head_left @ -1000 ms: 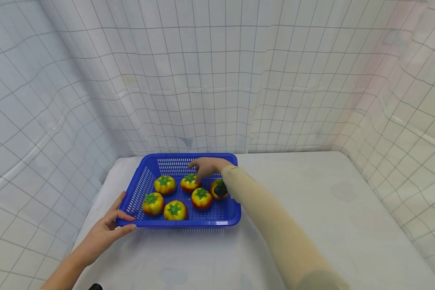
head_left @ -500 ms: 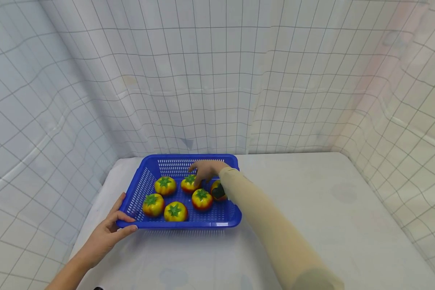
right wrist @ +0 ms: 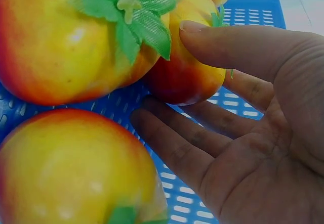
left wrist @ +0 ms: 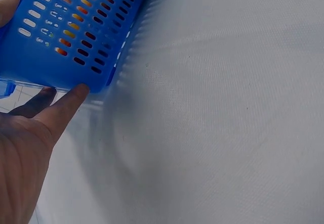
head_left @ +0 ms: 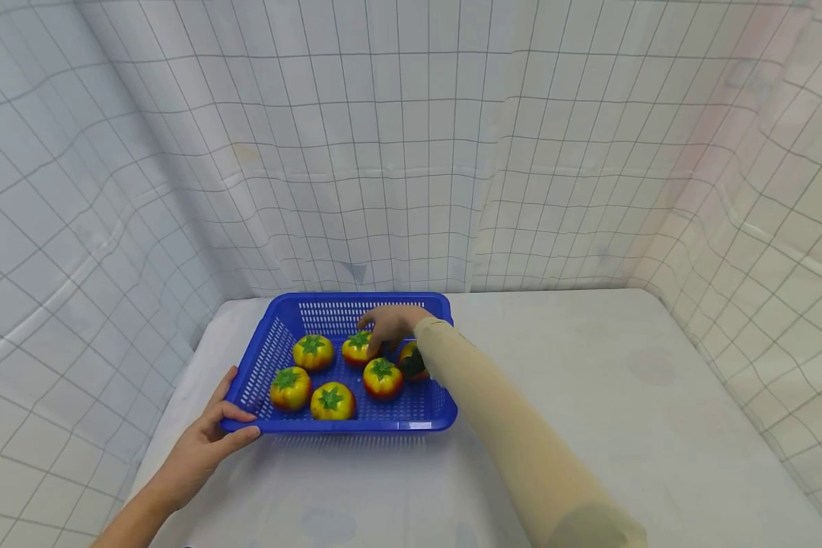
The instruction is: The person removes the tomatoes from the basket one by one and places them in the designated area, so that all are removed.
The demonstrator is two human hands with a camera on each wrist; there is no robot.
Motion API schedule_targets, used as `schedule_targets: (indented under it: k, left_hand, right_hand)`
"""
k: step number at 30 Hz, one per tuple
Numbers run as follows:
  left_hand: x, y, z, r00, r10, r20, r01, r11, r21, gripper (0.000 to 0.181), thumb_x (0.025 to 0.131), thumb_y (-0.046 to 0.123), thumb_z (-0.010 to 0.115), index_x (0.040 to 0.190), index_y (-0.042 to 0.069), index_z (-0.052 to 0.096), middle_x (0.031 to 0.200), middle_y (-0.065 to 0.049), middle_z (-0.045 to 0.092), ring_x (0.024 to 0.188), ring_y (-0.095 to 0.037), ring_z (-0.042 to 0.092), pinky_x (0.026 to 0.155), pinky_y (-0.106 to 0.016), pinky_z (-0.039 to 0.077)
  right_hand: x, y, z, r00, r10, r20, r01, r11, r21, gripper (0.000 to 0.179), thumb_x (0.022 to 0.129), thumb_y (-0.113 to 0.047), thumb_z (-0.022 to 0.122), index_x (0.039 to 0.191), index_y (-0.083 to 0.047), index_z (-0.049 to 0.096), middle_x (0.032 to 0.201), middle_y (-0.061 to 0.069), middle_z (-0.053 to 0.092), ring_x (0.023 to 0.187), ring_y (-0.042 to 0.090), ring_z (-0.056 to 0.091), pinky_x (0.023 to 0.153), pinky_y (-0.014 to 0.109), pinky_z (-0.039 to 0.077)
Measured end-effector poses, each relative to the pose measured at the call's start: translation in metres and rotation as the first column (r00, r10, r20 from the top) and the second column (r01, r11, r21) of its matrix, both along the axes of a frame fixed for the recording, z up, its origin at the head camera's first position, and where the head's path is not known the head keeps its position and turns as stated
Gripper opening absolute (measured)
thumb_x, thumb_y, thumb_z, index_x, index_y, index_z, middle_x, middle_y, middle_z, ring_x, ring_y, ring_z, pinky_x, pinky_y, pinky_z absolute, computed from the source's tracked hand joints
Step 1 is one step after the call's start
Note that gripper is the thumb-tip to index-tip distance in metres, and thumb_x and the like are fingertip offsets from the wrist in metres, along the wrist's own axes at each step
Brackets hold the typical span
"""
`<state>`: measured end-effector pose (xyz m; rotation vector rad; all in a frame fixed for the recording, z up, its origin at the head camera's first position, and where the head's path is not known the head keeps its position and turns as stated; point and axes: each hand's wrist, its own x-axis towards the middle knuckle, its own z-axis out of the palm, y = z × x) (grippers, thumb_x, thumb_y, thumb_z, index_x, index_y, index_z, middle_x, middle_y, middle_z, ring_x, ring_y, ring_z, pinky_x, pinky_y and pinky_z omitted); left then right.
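Observation:
A blue perforated basket (head_left: 339,426) holds several artificial tomatoes, yellow and red with green leafy tops. My left hand (head_left: 190,453) grips its near left corner; in the left wrist view, fingertips (left wrist: 80,91) press the basket's outer side from below. Inside the basket, my right hand (head_left: 393,323) reaches to the tomato at the back middle (head_left: 356,350). The right wrist view has the thumb (right wrist: 223,44) on that tomato (right wrist: 169,80) and the fingers curving round its other side. The tomato rests among its neighbours.
Other tomatoes lie close around it, such as the front middle one (head_left: 383,379) and the back left one (head_left: 313,352). The basket stands on a white-covered table (head_left: 589,396), enclosed by grid-patterned curtains (head_left: 438,152). A dark wrist camera (head_left: 413,364) hides part of the right-hand tomato.
My right hand has lowered slightly and its thumb and fingers have closed in on the back middle tomato. The left hand stays at the basket corner.

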<state>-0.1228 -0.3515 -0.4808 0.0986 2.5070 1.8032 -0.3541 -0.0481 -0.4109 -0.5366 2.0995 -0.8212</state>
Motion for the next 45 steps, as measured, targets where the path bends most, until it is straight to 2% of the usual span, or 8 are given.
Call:
schedule_targets:
  k: [14, 25, 31, 37, 45]
  left_hand:
    - [0.0, 0.003, -0.001, 1.0, -0.003, -0.012, 0.003, 1.0, -0.022, 0.024, 0.103, 0.014, 0.064, 0.116, -0.003, 0.053, 0.17, 0.013, -0.01, 0.147, -0.06, 0.001, 0.091, -0.011, 0.045]
    - [0.001, 0.004, 0.0, 1.0, 0.005, -0.007, -0.005, 0.999, -0.034, 0.026, 0.103, 0.017, 0.064, 0.116, -0.002, 0.053, 0.17, 0.014, -0.01, 0.147, -0.06, 0.002, 0.09, -0.011, 0.045]
    - [0.001, 0.004, 0.002, 1.0, 0.01, -0.006, -0.01, 0.999, -0.036, 0.025, 0.103, 0.017, 0.064, 0.116, -0.002, 0.054, 0.17, 0.014, -0.009, 0.148, -0.059, 0.002, 0.09, -0.01, 0.044]
    - [0.002, 0.003, 0.002, 1.0, 0.009, -0.002, -0.009, 1.0, -0.029, 0.026, 0.103, 0.017, 0.064, 0.117, -0.002, 0.054, 0.17, 0.015, -0.01, 0.148, -0.059, 0.001, 0.09, -0.01, 0.045]
    - [0.002, 0.001, 0.004, 1.0, 0.02, -0.004, -0.02, 0.999, -0.046, 0.025, 0.103, 0.018, 0.064, 0.115, -0.001, 0.054, 0.17, 0.014, -0.01, 0.146, -0.061, 0.004, 0.089, -0.009, 0.044]
  right_hand:
    - [-0.002, 0.003, -0.004, 1.0, -0.007, 0.01, 0.007, 1.0, 0.004, 0.06, 0.092, -0.014, 0.077, 0.147, -0.019, 0.052, 0.134, 0.01, 0.059, 0.112, 0.028, 0.065, 0.105, 0.051, 0.047]
    - [-0.001, 0.005, -0.004, 1.0, 0.017, -0.024, -0.017, 1.0, -0.001, 0.055, 0.093, -0.012, 0.075, 0.144, -0.017, 0.054, 0.128, 0.008, 0.06, 0.109, 0.024, 0.064, 0.104, 0.046, 0.048]
    - [-0.004, 0.007, 0.002, 0.995, 0.064, -0.081, -0.066, 0.998, -0.022, 0.057, 0.093, -0.015, 0.076, 0.145, -0.016, 0.053, 0.136, 0.007, 0.056, 0.113, 0.02, 0.06, 0.106, 0.042, 0.046]
    - [-0.009, 0.013, 0.012, 0.994, 0.081, -0.072, -0.088, 0.991, -0.1, 0.06, 0.091, -0.013, 0.077, 0.145, -0.012, 0.05, 0.137, 0.007, 0.054, 0.113, 0.018, 0.062, 0.097, 0.035, 0.053]
    - [-0.011, 0.036, 0.033, 0.997, 0.063, -0.052, -0.073, 0.971, -0.229, 0.06, 0.091, -0.011, 0.077, 0.145, -0.011, 0.049, 0.137, 0.015, 0.052, 0.114, 0.024, 0.061, 0.1, 0.044, 0.052]
